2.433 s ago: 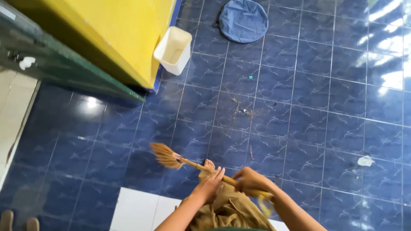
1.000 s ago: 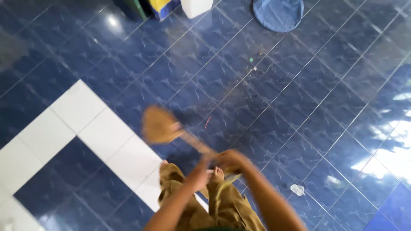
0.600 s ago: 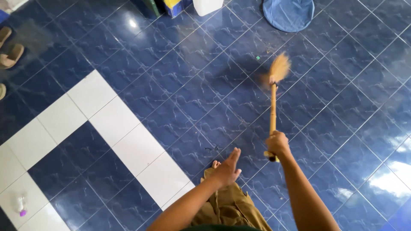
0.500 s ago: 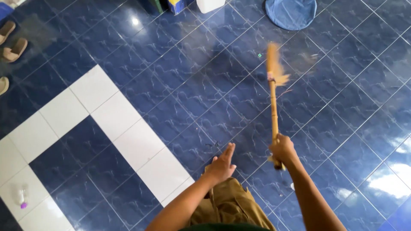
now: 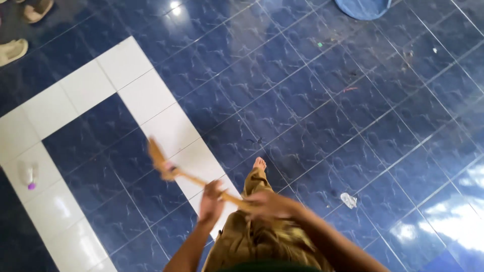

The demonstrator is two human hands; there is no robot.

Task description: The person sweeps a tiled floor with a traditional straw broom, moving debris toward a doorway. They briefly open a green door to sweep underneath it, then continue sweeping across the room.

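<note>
1. Blue marbled floor tiles [image 5: 302, 100], glossy, crossed by a band of white tiles [image 5: 166, 121].
2. Right hand [image 5: 269, 205] closed around the handle of a short straw broom [image 5: 189, 177]; left hand [image 5: 212, 201] on the handle too, grip blurred, cannot tell how tight.
3. Broom head over the white band, left of a bare foot [image 5: 259, 163].
4. Crumpled paper scrap [image 5: 348, 200] lies right.
5. Sandals [image 5: 14, 50] far left; blue round cloth [image 5: 364, 7] far top.
</note>
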